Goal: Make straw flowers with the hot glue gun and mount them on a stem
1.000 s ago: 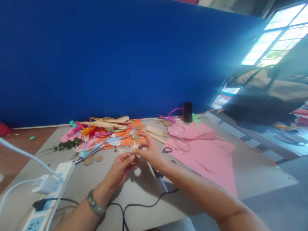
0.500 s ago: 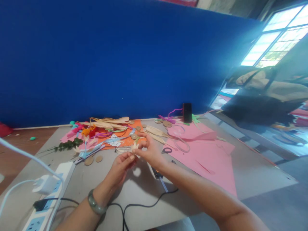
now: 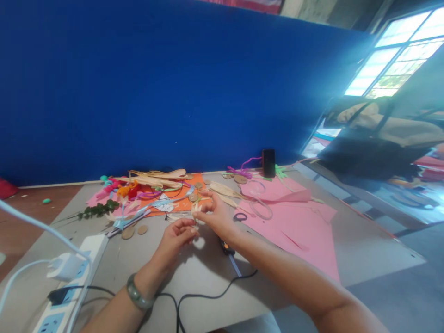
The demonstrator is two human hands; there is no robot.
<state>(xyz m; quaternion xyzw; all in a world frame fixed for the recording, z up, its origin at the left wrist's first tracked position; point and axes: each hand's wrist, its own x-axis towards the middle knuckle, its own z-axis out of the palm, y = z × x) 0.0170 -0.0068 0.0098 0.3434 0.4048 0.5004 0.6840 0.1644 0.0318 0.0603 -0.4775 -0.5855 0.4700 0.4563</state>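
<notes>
Both hands meet over the middle of the grey table [image 3: 364, 249]. My left hand [image 3: 175, 240], with a green bracelet on its wrist, pinches the lower end of a small pale straw piece [image 3: 194, 212]. My right hand [image 3: 217, 215] pinches the same piece from the right, fingers curled round it. The piece stands upright between the fingertips, its pointed tips fanning upward. A glue gun [image 3: 227, 249] lies on the table just under my right wrist.
A pile of straw strips [image 3: 156, 178], pipe cleaners and brown discs lies on orange paper [image 3: 180, 201] at the back. Pink paper sheets [image 3: 294, 226] spread to the right. A white power strip [image 3: 69, 282] with cables sits front left. A dark phone [image 3: 268, 163] stands against the blue wall.
The hands have shifted slightly left and nearer, still pinching the straw piece together. The view has dipped a little.
</notes>
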